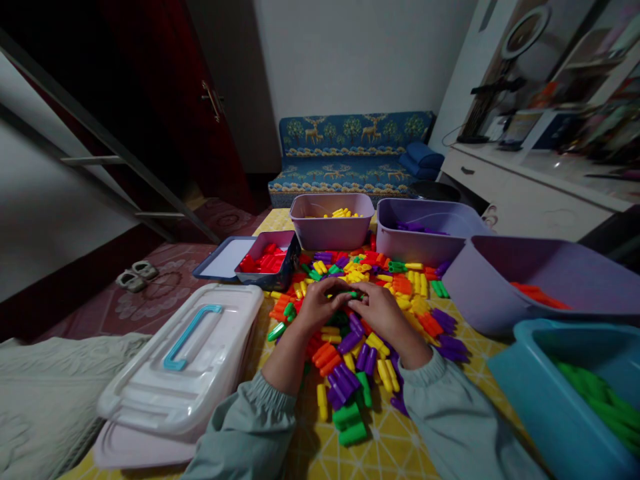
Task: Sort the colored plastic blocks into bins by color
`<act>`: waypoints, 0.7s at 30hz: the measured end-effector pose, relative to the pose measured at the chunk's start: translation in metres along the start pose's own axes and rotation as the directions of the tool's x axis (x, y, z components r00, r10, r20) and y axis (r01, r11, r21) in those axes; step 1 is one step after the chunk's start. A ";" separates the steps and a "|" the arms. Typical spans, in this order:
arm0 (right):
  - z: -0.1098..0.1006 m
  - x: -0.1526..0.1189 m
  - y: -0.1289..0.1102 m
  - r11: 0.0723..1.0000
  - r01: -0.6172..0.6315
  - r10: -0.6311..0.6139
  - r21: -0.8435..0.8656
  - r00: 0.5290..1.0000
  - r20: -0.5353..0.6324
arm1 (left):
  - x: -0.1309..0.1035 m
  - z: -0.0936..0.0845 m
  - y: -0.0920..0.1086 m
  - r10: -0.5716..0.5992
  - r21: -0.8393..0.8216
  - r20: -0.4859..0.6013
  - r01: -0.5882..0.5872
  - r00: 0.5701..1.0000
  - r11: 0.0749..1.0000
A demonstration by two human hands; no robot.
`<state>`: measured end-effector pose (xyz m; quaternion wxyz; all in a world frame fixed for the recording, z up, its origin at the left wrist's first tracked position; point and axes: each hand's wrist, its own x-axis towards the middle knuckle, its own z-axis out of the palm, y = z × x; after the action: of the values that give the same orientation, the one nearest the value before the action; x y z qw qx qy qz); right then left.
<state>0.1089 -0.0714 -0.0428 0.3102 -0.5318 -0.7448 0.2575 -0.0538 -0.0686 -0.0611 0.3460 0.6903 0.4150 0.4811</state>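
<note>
My left hand and my right hand meet over the middle of the pile, fingers curled and pinched toward each other. Between their fingertips shows a small green plastic toy piece, mostly hidden by the fingers. Around and below them lie many loose bullet-shaped plastic pieces. Purple pieces, yellow pieces, orange pieces and green pieces are among them, several joined side by side.
A bin of yellow pieces, a bin of purple pieces, a bin with orange pieces and a blue tub of green pieces ring the pile. A box of red pieces and white lids stand left on the yellow tablecloth.
</note>
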 end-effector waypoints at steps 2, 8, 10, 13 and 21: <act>-0.001 0.000 -0.001 1.000 0.009 -0.009 0.013 1.000 0.006 | 0.000 0.000 0.000 -0.008 0.009 -0.012 0.008 1.000 1.000; -0.007 0.003 0.007 0.993 0.011 -0.004 0.121 0.998 -0.058 | 0.001 0.000 -0.006 -0.006 -0.007 -0.047 0.006 0.999 1.000; -0.007 0.005 0.011 0.964 -0.059 0.080 0.259 0.994 -0.071 | 0.001 0.000 -0.007 -0.018 0.004 -0.040 0.018 0.999 1.000; -0.005 0.006 0.012 0.842 -0.128 0.207 0.523 0.974 -0.095 | 0.001 0.000 -0.007 -0.029 0.017 -0.022 0.030 0.999 0.999; -0.014 0.008 0.001 0.431 0.156 0.374 0.889 0.866 -0.333 | 0.000 0.000 -0.005 -0.049 -0.001 -0.014 0.049 0.999 0.999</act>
<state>0.1184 -0.0628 -0.0327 0.7009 -0.3803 -0.3522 0.4899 -0.0553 -0.0658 -0.0657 0.3549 0.6766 0.4340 0.4774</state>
